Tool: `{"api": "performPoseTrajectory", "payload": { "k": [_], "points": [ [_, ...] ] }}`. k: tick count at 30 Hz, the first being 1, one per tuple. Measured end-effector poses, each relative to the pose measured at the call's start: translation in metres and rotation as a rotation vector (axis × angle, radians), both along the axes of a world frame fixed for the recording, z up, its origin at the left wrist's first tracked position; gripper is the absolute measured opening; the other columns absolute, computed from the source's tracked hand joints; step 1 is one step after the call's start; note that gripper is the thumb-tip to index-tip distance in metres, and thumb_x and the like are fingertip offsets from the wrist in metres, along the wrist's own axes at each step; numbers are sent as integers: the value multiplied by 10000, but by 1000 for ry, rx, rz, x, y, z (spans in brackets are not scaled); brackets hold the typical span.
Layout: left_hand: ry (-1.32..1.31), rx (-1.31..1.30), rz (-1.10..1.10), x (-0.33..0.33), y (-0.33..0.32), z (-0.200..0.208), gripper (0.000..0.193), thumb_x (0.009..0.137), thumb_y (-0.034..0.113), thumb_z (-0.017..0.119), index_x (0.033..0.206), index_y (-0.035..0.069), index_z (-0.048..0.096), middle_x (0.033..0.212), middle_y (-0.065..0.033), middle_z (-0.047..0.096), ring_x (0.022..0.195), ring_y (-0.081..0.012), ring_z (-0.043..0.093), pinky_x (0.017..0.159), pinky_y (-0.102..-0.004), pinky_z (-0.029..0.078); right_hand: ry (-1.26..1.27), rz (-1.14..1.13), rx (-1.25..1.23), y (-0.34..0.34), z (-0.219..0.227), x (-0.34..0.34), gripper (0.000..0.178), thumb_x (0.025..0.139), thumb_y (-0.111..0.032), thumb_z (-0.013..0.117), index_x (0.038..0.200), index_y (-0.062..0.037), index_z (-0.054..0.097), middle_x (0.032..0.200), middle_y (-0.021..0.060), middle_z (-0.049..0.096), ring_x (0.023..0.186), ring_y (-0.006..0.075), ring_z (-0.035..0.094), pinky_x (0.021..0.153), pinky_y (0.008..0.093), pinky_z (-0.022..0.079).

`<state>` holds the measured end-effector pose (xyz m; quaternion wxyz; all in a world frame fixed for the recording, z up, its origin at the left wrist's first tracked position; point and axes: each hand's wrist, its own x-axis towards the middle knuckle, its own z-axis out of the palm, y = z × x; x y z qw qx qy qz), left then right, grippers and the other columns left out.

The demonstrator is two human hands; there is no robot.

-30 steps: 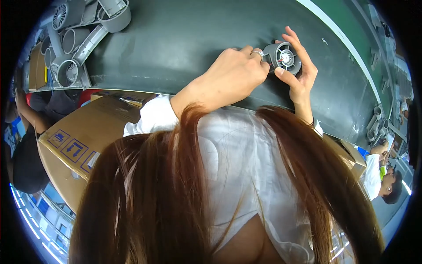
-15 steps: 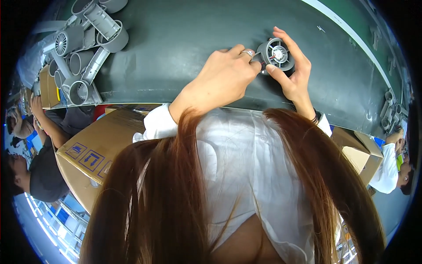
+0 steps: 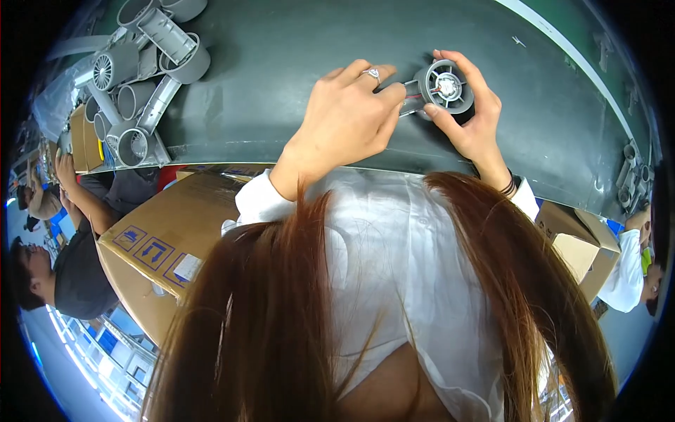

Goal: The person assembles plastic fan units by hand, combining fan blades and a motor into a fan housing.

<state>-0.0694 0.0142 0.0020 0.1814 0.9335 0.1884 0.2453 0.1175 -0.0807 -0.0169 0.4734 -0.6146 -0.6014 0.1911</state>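
A grey round plastic fan housing [image 3: 462, 86], with spokes about a bright centre and a handle-like arm toward the left, is held just above or on the dark green work surface. My right hand [image 3: 478, 116] grips its round part, thumb at the near rim and fingers round the far right side. My left hand [image 3: 351, 116], a ring on one finger, is closed over the arm of the housing with curled fingers. A red wire [image 3: 415, 96] shows along that arm beside the left fingertips. What lies beneath the left fingers is hidden.
Several similar grey housings [image 3: 186, 63] are heaped at the far left of the green work surface [image 3: 281, 42]. Cardboard boxes [image 3: 169, 225] stand below the table edge on the left and right. People sit at both sides; more grey parts [image 3: 628, 179] lie at the right.
My left hand has shifted left along the arm of the housing, uncovering more of it and the red wire. My right hand keeps its hold in nearly the same place.
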Motion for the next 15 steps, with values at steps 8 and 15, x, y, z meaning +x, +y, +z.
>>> {"api": "performPoseTrajectory", "payload": {
  "k": [8,15],
  "points": [
    [-172,-78,54,7,-2,-3,90,680,72,660,747,43,607,910,-79,664,778,-233,614,626,-360,508,-10,-3,25,3,-4,0,631,669,-60,724,1254,30,506,1190,174,614,1055,213,607,928,310,455],
    [-136,-102,49,7,-4,-9,113,646,57,644,753,38,612,913,-72,660,800,-235,618,659,-362,522,-91,-61,54,1,-2,-5,584,664,-101,751,1198,26,550,1111,150,647,983,209,642,865,303,488]
  ]
}}
